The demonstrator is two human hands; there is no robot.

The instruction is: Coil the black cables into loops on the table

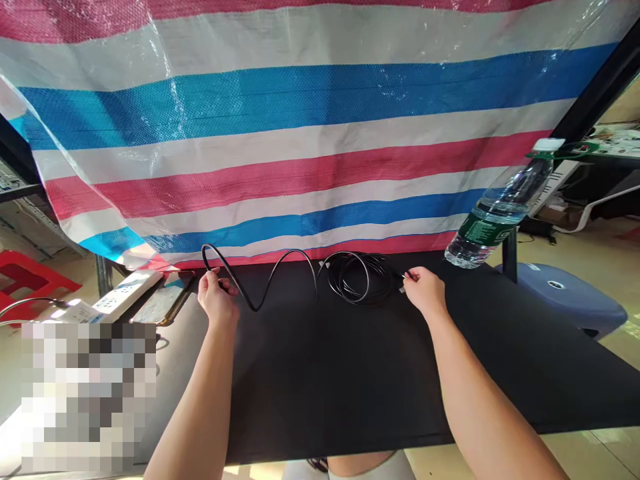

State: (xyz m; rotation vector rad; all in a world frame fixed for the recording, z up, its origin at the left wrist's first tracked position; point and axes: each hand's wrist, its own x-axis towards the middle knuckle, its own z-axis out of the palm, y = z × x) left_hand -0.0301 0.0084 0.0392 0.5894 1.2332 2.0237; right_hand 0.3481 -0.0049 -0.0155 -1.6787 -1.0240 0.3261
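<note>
A black cable (350, 297) lies in a loose coil near the back of the black table (340, 373). From the coil a wavy length of it runs left to my left hand (218, 297), whose fingers are closed on it, with a loop rising above them. Right of the coil, my right hand (425, 291) pinches a cable end, mostly hidden by the fingers. A small pale tag or connector shows just below those fingertips, too small to make out. Another small light piece sits at the coil's upper left edge.
A striped plastic sheet (320, 153) hangs behind the table. A water bottle (495, 213) leans at the back right. On the left are a phone (165, 300) and a white power strip (127, 293). A blue stool (565, 293) stands beyond the right edge, a red stool (30, 287) at left.
</note>
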